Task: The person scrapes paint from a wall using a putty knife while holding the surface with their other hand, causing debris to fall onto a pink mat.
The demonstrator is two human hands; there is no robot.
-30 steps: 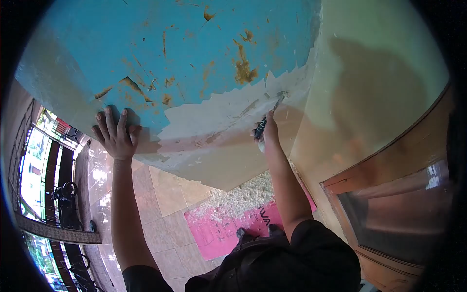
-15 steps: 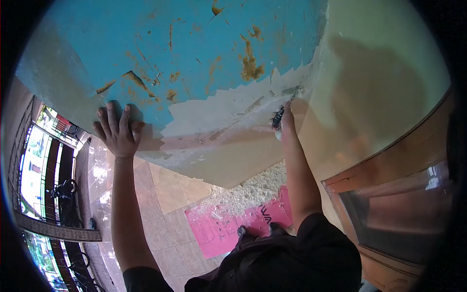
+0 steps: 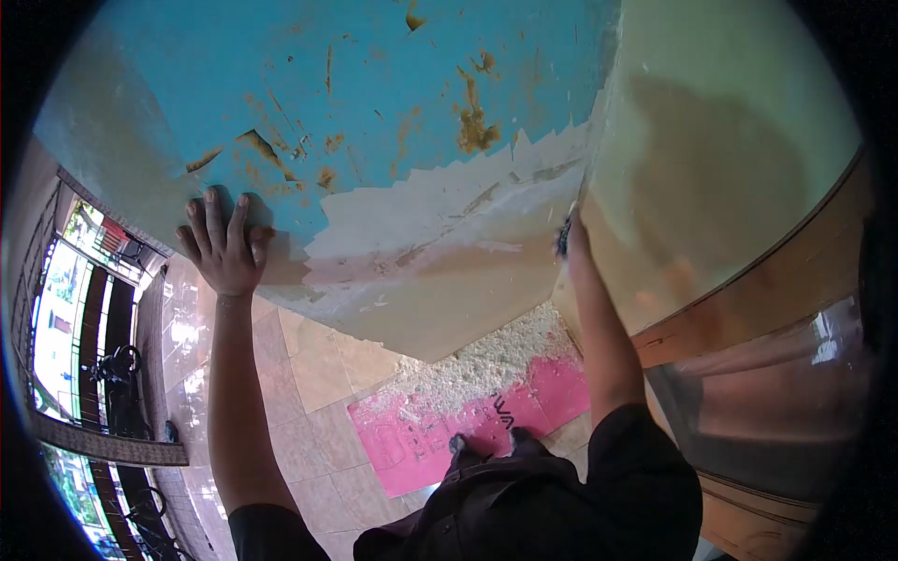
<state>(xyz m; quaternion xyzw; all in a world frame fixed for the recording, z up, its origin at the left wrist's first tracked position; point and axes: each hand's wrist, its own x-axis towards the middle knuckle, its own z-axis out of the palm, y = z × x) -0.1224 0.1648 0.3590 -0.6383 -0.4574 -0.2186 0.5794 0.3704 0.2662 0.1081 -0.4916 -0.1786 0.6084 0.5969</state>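
My left hand (image 3: 223,245) lies with spread fingers against the wall, at the lower edge of its blue paint (image 3: 374,93). My right hand (image 3: 573,238) is wrapped round a dark-handled tool (image 3: 563,237) at the corner where two wall faces meet. The tool's working end is hard to make out. Between the hands runs a scraped, pale strip (image 3: 412,220) with a jagged upper edge. Brown patches and gouges mark the blue paint above it.
Pale flakes (image 3: 468,365) cover part of a pink sheet (image 3: 393,463) on the tiled floor, by my feet. A wood-framed glass panel (image 3: 767,421) stands at the right. Railings and a bicycle (image 3: 122,374) show at the left.
My right hand has moved right with the tool, from the scraped strip to the wall corner. My left hand stays at the same place on the wall.
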